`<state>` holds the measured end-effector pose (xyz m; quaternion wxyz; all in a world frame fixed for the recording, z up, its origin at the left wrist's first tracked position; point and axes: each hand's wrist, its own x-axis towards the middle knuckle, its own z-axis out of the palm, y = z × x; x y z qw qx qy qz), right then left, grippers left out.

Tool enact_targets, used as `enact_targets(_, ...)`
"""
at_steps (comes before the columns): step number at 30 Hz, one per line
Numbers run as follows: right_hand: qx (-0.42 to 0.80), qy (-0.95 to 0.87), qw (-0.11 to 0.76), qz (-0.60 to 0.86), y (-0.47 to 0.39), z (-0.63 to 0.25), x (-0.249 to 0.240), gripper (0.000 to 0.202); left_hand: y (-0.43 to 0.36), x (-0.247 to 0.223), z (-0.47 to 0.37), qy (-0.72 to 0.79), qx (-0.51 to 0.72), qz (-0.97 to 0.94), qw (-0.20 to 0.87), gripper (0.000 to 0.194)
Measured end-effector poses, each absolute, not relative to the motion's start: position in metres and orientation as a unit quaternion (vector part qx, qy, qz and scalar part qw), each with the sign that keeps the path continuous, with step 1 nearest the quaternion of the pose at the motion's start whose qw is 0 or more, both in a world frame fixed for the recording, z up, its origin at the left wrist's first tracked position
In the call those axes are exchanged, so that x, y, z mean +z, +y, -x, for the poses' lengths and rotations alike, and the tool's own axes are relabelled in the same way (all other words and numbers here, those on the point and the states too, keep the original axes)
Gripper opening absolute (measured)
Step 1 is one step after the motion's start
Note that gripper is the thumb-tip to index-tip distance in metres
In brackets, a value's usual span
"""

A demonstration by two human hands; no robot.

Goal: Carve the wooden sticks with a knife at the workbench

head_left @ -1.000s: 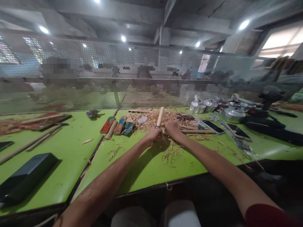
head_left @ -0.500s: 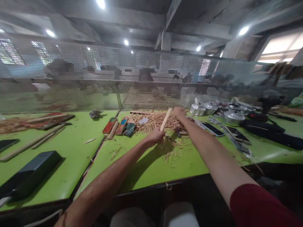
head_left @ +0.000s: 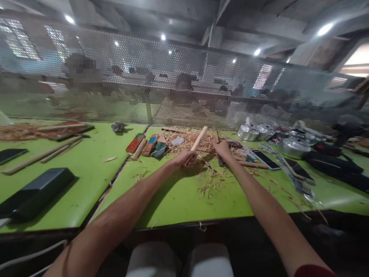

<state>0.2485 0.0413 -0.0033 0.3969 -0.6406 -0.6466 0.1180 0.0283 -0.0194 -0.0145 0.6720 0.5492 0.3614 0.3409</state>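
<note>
The left hand (head_left: 186,157) is clamped around the lower part of a wooden stick (head_left: 200,138); the stick tilts up and away to the right, its far end above the pile of wood shavings (head_left: 186,141). The right hand (head_left: 224,150) is apart from the left, at the right part of the pile, directly above a dark tool (head_left: 220,161). Whether its fingers grip that tool cannot be told. Loose curls lie nearer on the green table (head_left: 178,204). A phone (head_left: 266,159) lies right of the right hand; a red block (head_left: 135,143) lies left of the pile.
</note>
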Motion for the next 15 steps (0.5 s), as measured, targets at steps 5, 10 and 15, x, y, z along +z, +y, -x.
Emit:
enact_targets(5,0.141,-0.663,0.413,0.609,0.036,-0.241,-0.007,0.038,-0.016,-0.03,-0.039,0.539,0.411,-0.659,0.325,0.023)
enact_targets(10,0.131,-0.71,0.378,0.579,0.034,-0.242,-0.01,0.035,-0.014,-0.038,-0.043,0.544,0.439,-0.678,0.227,0.02)
enact_targets(15,0.152,-0.721,0.382,0.558,0.038,-0.243,-0.015,0.036,-0.011,-0.043,-0.043,0.532,0.44,-0.679,0.25,0.021)
